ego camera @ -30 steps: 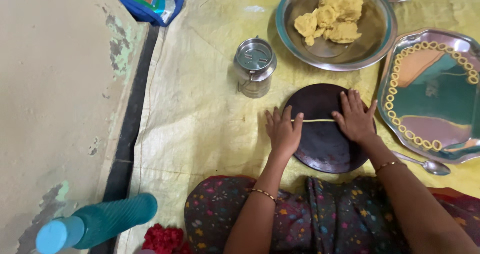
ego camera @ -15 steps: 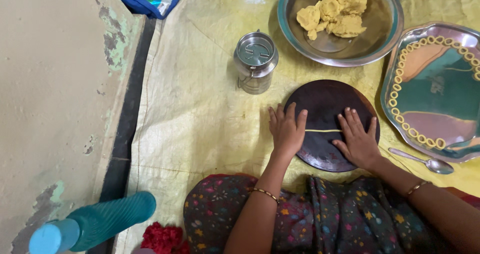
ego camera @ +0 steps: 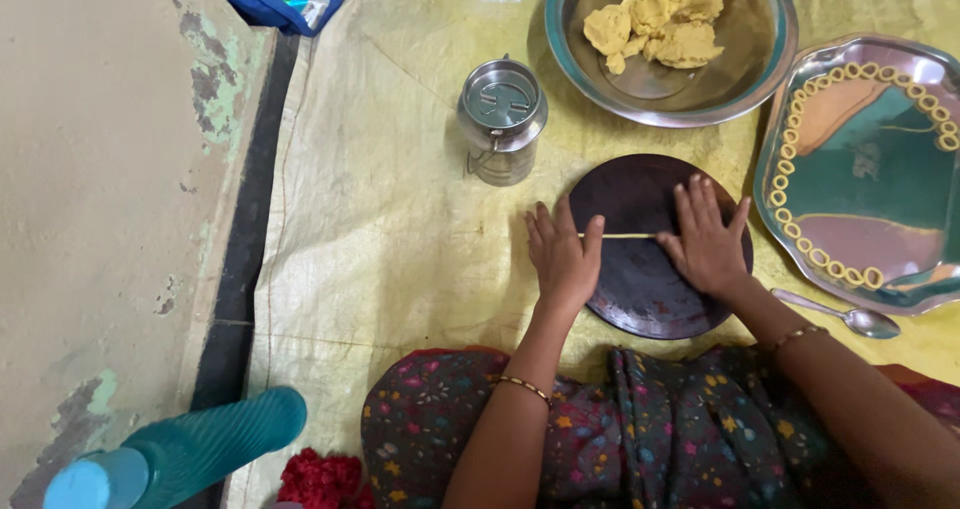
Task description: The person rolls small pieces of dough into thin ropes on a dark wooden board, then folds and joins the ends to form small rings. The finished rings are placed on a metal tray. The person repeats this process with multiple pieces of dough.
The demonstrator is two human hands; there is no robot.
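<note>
Both hands flat, palms down, on the dark round board [ego camera: 640, 279]. Left hand [ego camera: 562, 259] sits at the board's left edge, right hand [ego camera: 708, 241] mid-board; fingers [ego camera: 690, 204] of both are extended and slightly spread, not gripping. A thin yellow dough strand [ego camera: 628, 235] lies straight across the board between the hands, its ends under the fingers. Board rests on a yellow mat [ego camera: 400, 229] on the floor. Above it: steel bowl [ego camera: 740, 79] with dough lumps [ego camera: 660, 19]. Left of the bowl: small steel can [ego camera: 502, 119]. Right: steel tray [ego camera: 860, 169] lined with dough rings [ego camera: 800, 239], spoon [ego camera: 850, 315] just below it.
</note>
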